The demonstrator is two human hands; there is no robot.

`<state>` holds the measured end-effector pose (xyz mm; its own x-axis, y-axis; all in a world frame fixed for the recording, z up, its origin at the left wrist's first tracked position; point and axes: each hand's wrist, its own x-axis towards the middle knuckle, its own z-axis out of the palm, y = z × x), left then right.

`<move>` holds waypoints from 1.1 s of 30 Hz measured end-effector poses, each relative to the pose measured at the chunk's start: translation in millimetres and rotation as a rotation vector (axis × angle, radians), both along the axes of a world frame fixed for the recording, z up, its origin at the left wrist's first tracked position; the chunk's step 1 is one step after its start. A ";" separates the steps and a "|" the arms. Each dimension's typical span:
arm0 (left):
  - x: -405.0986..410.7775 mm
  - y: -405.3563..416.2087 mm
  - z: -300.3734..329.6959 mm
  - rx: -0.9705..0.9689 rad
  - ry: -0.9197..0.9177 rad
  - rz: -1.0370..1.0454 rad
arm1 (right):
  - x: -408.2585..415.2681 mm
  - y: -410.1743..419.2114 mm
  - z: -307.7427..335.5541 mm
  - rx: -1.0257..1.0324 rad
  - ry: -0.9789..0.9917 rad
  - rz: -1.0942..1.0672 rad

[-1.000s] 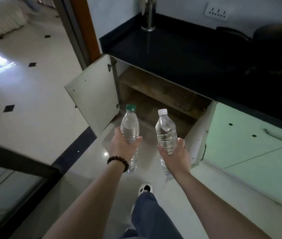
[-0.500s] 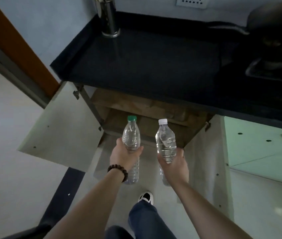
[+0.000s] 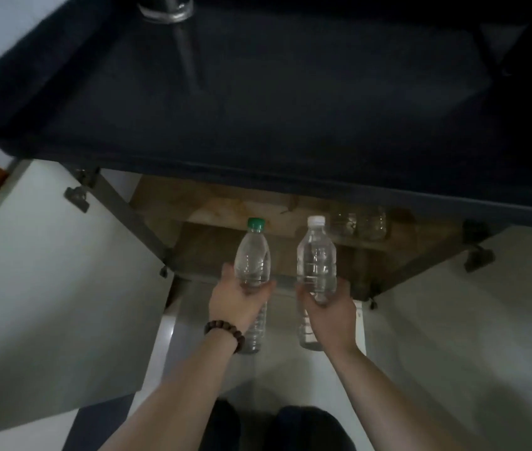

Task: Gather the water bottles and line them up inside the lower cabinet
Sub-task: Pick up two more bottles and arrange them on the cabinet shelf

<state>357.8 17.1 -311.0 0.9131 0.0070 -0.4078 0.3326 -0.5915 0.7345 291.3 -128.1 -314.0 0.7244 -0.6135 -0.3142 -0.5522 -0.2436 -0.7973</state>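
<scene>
My left hand [image 3: 237, 299] grips a clear water bottle with a green cap [image 3: 253, 258] around its middle, held upright. My right hand [image 3: 329, 307] grips a second clear bottle with a white cap [image 3: 316, 255], also upright. Both bottles hang just in front of the open lower cabinet [image 3: 212, 252], whose wooden floor and shelf show beneath the black counter. Further clear bottles [image 3: 357, 221] stand on the cabinet shelf at the right, half hidden by the counter edge.
The black countertop [image 3: 274, 92] overhangs the cabinet, with a steel holder [image 3: 165, 9] at its back. The left cabinet door [image 3: 46, 271] and right door [image 3: 469, 320] are swung wide open. My knees [image 3: 277, 428] are low in the frame above the pale tiled floor.
I have come closer and lower to the cabinet. Both bottles have moved forward to its opening, and bottles inside on the shelf have come into sight.
</scene>
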 end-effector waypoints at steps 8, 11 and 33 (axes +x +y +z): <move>129.3 -34.4 -83.8 -0.288 -0.210 -0.013 | 124.8 -10.1 -83.3 0.132 -0.273 -0.031; 178.3 -47.9 -97.5 -0.255 -0.243 -0.083 | 163.8 -22.2 -86.4 0.159 -0.261 0.030; 247.9 -93.7 -111.6 -0.250 -0.322 -0.296 | 246.4 -67.9 -99.8 -0.060 -0.270 -0.057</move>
